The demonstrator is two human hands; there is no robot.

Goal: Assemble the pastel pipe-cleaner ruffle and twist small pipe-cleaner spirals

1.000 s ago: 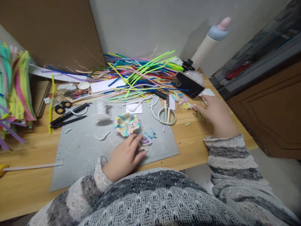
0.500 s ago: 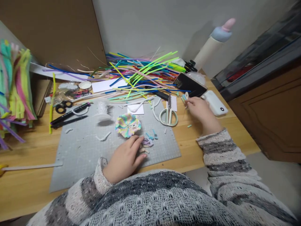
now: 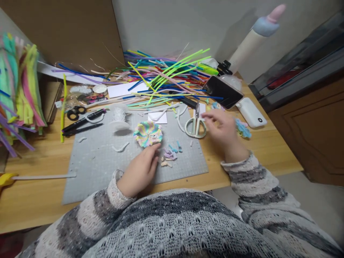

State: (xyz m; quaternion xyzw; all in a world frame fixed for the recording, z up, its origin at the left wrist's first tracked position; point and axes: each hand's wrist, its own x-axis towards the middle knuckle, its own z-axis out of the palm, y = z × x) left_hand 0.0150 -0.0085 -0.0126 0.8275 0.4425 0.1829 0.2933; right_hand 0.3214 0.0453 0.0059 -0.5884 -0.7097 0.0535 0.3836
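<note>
A ruffled pastel flower point(image 3: 145, 134) of yellow, pink, blue and lilac lies on the grey cutting mat point(image 3: 91, 175). My left hand point(image 3: 141, 168) rests just below it, fingers stretched and fingertips at its lower edge. To the right of that hand lie small lilac, blue and beige pipe cleaner pieces point(image 3: 170, 154). My right hand point(image 3: 224, 134) is over the wood just right of the white-handled scissors point(image 3: 195, 127). Its fingers are bent and smeared by motion, so whether anything is in them is hidden. A blue ruffled piece point(image 3: 243, 128) lies to the right of it.
A heap of coloured pipe cleaners point(image 3: 172, 75) runs along the back. A phone point(image 3: 224, 91) and a white power bank point(image 3: 252, 113) lie at the right. A clear spool point(image 3: 119, 120), black pens point(image 3: 84, 122) and dark-handled scissors point(image 3: 76, 113) are at the left.
My right hand has drawn in from near the phone and power bank to beside the scissors, uncovering the blue ruffled piece. My left hand has moved from the small pieces to the flower's lower edge.
</note>
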